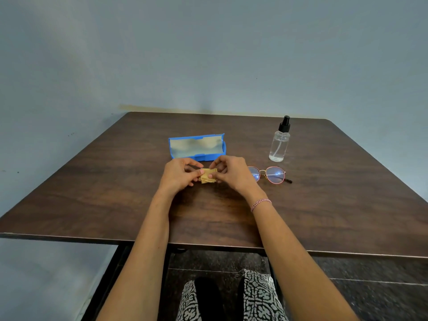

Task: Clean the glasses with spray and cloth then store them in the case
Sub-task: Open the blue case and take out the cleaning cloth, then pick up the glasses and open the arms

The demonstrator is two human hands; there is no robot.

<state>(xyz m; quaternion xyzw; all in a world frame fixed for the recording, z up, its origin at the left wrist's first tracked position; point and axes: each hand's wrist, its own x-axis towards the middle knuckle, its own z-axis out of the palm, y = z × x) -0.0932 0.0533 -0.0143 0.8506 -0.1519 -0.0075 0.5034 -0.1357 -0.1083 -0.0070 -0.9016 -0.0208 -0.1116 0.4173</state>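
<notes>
Here, a person's left hand and right hand pinched a small folded yellow cloth between curled fingers, just above a dark wooden table. The glasses lay just beside the right hand, the open blue case behind both hands, and the spray bottle stood upright farther right.

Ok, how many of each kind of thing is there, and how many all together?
Case: 1
Cloth: 1
Bottle: 1
Glasses: 1
Total: 4
</notes>
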